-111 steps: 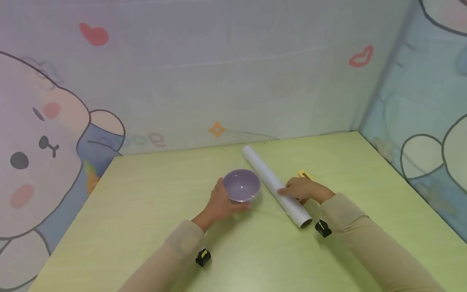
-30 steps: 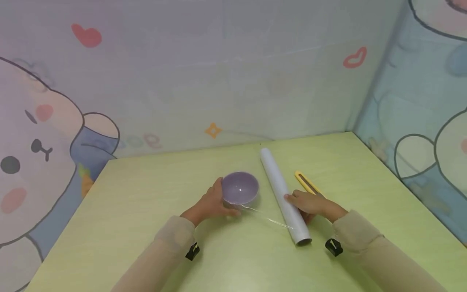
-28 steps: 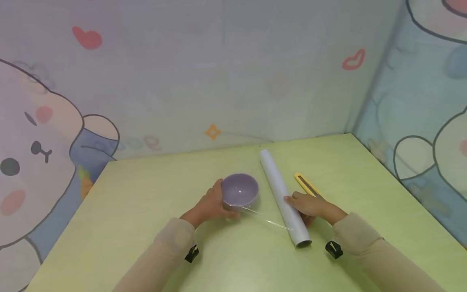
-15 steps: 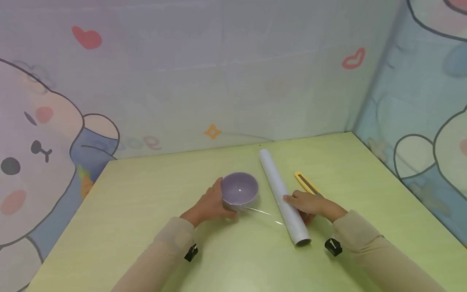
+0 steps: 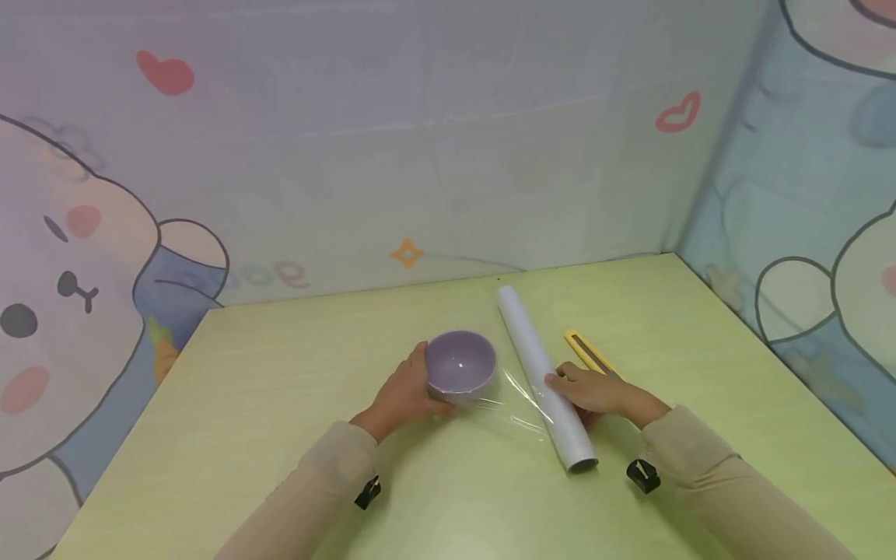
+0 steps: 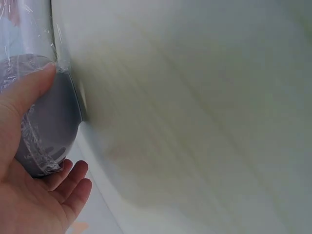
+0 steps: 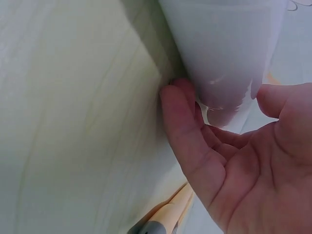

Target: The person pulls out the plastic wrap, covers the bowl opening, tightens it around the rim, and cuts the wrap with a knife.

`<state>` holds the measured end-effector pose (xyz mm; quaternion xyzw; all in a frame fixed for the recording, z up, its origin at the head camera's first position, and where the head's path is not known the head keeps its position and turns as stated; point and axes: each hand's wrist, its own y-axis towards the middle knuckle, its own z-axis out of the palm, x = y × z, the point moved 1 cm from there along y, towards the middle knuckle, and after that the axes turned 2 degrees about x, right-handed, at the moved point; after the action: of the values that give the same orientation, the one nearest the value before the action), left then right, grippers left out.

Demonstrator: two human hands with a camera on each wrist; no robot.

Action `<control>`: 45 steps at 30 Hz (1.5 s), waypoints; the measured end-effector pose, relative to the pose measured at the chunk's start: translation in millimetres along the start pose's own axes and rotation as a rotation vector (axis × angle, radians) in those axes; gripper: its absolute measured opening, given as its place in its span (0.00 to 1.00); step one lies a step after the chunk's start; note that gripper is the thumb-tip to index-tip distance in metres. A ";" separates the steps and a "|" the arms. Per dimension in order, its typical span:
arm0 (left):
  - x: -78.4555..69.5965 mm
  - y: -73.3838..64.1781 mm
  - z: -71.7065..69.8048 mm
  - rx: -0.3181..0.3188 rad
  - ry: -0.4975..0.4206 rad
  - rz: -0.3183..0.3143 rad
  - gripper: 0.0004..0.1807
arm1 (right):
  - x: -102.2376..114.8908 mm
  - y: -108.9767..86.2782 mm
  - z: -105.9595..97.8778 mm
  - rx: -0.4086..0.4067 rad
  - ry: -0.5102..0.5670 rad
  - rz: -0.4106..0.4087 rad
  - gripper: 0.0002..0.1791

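Note:
My left hand (image 5: 400, 397) holds a purple bowl (image 5: 460, 362) from its left side, the thumb near the rim and the fingers around the lower side. Crinkled cling film (image 6: 36, 141) clings to the bowl's outside in the left wrist view. A clear sheet of film stretches from the bowl to a long white roll of cling film (image 5: 526, 342), which lies slanting to the bowl's right. My right hand (image 5: 595, 390) grips this roll near its front half, thumb on top; the right wrist view shows the fingers (image 7: 183, 131) curled beneath its side.
A yellow utility knife (image 5: 588, 350) lies on the pale green table (image 5: 308, 350), just right of the roll and partly behind my right hand. A patterned cloth backdrop (image 5: 336, 155) rises along the table's far and side edges.
Since the earliest frame the roll has shifted right and nearer me, with film drawn out between it and the bowl. Lately the film's visible strip looks wider. The bowl stays nearly in place.

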<state>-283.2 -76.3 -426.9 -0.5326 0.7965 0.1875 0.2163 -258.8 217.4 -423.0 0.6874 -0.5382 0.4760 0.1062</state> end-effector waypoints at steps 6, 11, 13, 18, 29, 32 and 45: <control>-0.5 -0.7 -0.5 0.012 -0.017 0.013 0.58 | 0.8 -0.9 0.4 0.000 0.000 -0.009 0.30; 2.6 -2.2 -0.3 0.064 -0.043 -0.016 0.64 | 0.5 -2.5 -0.2 -0.004 -0.009 -0.004 0.30; 2.6 -3.2 -0.8 0.089 -0.068 -0.026 0.67 | 0.9 -3.8 -2.9 -0.028 -0.035 0.004 0.28; 0.9 -4.0 -2.0 0.114 -0.113 -0.024 0.67 | -1.1 -9.2 -21.6 -0.216 -0.294 0.085 0.26; -1.4 -3.5 -3.2 0.088 -0.112 -0.008 0.62 | -38.6 -11.4 -47.5 -0.329 -0.482 0.235 0.27; -1.5 -3.4 -4.7 0.093 -0.113 -0.012 0.62 | -41.7 -12.1 -47.8 -0.287 -0.460 0.196 0.23; 4.1 -1.3 -7.5 0.114 -0.141 -0.021 0.64 | -43.1 -12.2 -45.2 -0.246 -0.327 0.163 0.15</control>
<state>-284.4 -83.9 -422.9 -0.5131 0.7833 0.1764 0.3036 -271.6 279.6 -427.9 0.6914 -0.6563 0.2958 0.0617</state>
